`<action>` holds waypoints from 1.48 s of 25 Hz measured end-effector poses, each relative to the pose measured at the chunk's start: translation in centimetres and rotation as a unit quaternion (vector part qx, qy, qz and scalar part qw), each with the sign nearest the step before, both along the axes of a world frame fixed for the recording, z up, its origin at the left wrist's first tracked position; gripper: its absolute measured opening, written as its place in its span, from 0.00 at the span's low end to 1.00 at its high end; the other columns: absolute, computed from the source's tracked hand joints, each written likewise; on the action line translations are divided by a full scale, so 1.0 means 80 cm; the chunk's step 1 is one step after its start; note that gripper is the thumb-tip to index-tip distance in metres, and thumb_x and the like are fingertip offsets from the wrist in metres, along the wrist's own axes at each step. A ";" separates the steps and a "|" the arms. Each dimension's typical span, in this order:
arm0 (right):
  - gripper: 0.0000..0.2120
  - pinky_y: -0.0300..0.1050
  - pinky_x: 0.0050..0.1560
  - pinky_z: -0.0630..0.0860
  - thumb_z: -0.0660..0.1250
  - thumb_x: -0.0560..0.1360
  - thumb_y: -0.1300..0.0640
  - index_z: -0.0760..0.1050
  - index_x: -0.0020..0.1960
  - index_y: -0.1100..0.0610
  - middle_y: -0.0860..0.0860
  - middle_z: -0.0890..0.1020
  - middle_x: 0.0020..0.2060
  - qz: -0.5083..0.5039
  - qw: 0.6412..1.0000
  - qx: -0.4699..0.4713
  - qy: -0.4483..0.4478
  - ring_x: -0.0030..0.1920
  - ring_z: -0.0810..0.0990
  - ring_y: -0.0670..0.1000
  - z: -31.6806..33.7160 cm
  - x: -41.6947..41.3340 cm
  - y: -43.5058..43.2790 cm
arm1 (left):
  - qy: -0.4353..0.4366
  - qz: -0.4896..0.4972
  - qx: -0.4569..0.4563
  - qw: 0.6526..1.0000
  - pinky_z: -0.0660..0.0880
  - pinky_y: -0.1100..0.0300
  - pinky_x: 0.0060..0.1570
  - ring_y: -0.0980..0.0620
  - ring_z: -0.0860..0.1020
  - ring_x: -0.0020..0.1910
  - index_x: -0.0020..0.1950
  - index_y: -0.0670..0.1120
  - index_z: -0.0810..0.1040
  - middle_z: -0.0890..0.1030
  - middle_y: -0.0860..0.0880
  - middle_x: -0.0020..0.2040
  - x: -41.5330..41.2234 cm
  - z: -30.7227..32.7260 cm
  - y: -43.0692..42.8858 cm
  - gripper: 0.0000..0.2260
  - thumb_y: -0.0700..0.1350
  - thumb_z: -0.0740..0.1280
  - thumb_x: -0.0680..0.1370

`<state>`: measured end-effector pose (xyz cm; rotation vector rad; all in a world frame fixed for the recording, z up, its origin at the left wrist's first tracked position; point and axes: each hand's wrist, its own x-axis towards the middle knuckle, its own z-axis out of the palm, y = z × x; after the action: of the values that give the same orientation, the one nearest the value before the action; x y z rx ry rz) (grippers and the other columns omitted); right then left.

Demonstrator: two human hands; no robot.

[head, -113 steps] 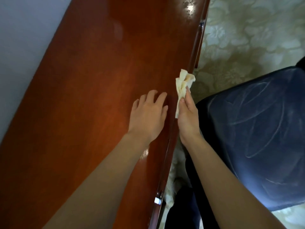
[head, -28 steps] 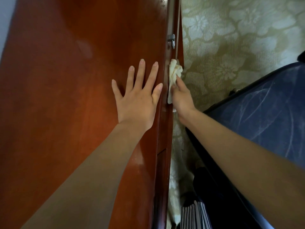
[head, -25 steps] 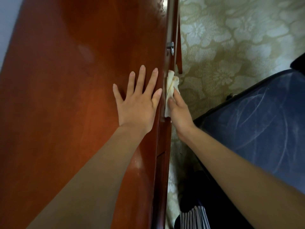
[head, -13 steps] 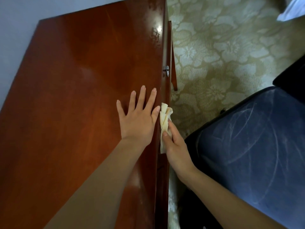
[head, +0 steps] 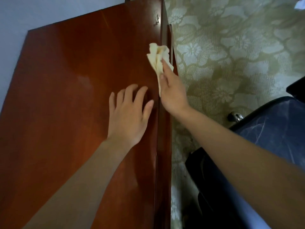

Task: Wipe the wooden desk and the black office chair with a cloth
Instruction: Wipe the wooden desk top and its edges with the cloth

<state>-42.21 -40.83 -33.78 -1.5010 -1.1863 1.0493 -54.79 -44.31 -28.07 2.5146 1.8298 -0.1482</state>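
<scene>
Desk (head: 66, 96): reddish-brown wood with a glossy top, seen from above. Its far edge meets a pale wall (head: 41, 12). Its right edge runs up the middle of the view, with a narrow front strip beside it

Cloth (head: 157, 58): cream, crumpled into a bunch, at the right edge of the tabletop toward the far right corner. The upper part fans out over the wood and the lower end trails down under the hand. Whether it presses on the surface cannot be told

Right hand (head: 173, 91): reaches in from the right across the edge. Thumb and fingers pinch the cloth, with the forefinger laid straight along it

Left hand (head: 128, 116): on the tabletop just inside the right edge, nearer than the cloth. The fingers are spread and slightly bent with the tips on the wood, and it holds nothing. It is near the right hand but apart from it

Chair (head: 272, 138): dark seat with pale streaks, lower right, standing apart from the desk's right edge, partly behind the right forearm

Carpet (head: 231, 55): olive and cream flower pattern, covering the floor between desk and chair
</scene>
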 end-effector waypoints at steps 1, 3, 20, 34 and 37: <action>0.22 0.32 0.60 0.67 0.51 0.83 0.57 0.56 0.77 0.51 0.46 0.74 0.60 0.012 0.999 -0.025 0.026 0.57 0.73 0.43 -0.004 0.010 0.021 | -0.011 0.017 -0.007 1.000 0.52 0.43 0.72 0.44 0.60 0.73 0.75 0.49 0.62 0.62 0.46 0.74 0.008 -0.001 0.019 0.23 0.56 0.48 0.82; 0.22 0.37 0.63 0.70 0.50 0.83 0.54 0.56 0.77 0.46 0.44 0.73 0.63 0.033 0.994 -0.065 0.079 0.58 0.75 0.44 -0.022 0.031 0.062 | -0.017 0.041 -0.028 0.999 0.45 0.46 0.74 0.47 0.48 0.77 0.78 0.52 0.53 0.50 0.49 0.79 0.023 -0.010 0.056 0.23 0.55 0.47 0.83; 0.21 0.45 0.69 0.67 0.53 0.83 0.57 0.63 0.75 0.48 0.45 0.72 0.68 0.036 0.966 -0.117 0.229 0.67 0.70 0.43 -0.071 0.030 0.010 | 0.025 0.046 -0.051 0.997 0.42 0.40 0.73 0.49 0.41 0.77 0.78 0.54 0.41 0.42 0.52 0.79 0.044 -0.032 0.101 0.24 0.55 0.41 0.83; 0.23 0.49 0.74 0.59 0.51 0.82 0.54 0.56 0.77 0.47 0.46 0.61 0.75 0.039 0.990 -0.003 0.136 0.74 0.60 0.46 -0.074 0.074 0.218 | 0.041 0.016 -0.023 0.999 0.39 0.41 0.72 0.46 0.38 0.77 0.77 0.59 0.38 0.39 0.50 0.78 0.079 -0.028 0.213 0.25 0.59 0.41 0.81; 0.22 0.38 0.73 0.55 0.49 0.83 0.58 0.54 0.77 0.50 0.48 0.60 0.75 0.019 0.991 0.015 0.128 0.75 0.57 0.46 -0.070 0.079 0.250 | 0.004 0.042 -0.076 0.996 0.35 0.40 0.70 0.47 0.35 0.76 0.74 0.65 0.37 0.36 0.54 0.78 0.075 -0.032 0.216 0.24 0.61 0.40 0.79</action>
<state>-35.91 -20.84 -39.40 -1.2795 -1.0481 1.2054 -48.82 -27.00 -30.64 2.3343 1.8479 -0.2838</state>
